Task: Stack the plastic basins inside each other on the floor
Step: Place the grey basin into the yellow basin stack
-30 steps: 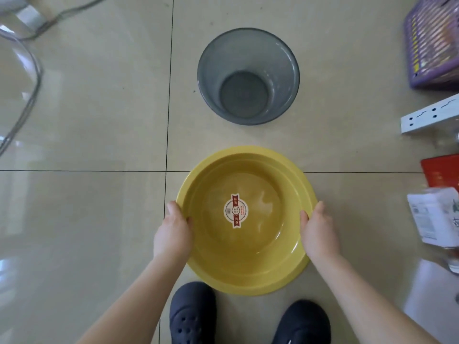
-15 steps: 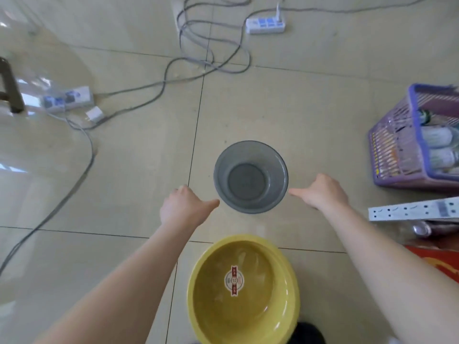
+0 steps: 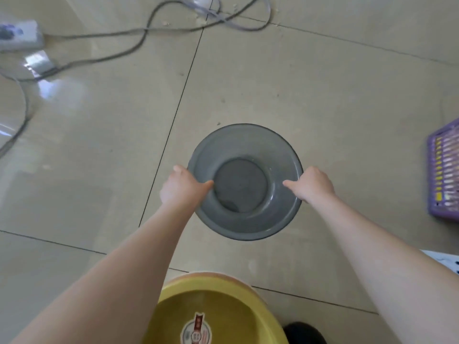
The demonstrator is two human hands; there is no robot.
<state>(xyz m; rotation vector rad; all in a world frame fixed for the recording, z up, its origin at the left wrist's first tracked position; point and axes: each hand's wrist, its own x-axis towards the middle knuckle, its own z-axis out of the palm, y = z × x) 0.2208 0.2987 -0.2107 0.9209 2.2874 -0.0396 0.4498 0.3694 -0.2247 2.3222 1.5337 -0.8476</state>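
A translucent grey plastic basin (image 3: 244, 145) sits in the middle of the tiled floor. My left hand (image 3: 182, 187) grips its left rim, thumb hooked over the inside wall. My right hand (image 3: 311, 186) grips the right rim the same way. Whether the basin is lifted off the floor I cannot tell. A yellow basin (image 3: 218, 306) with a round red and white sticker on its bottom stands on the floor near my feet, at the bottom edge of the view, partly cut off.
A purple slatted basket (image 3: 443, 175) stands at the right edge. Grey cables (image 3: 139, 43) and a white power strip (image 3: 17, 36) lie at the far left. A dark shoe (image 3: 304, 333) shows at the bottom, beside the yellow basin.
Both hands let go of the yellow basin, reached forward and have closed on the grey basin's rim. The view has tilted down and nearer to the grey basin.
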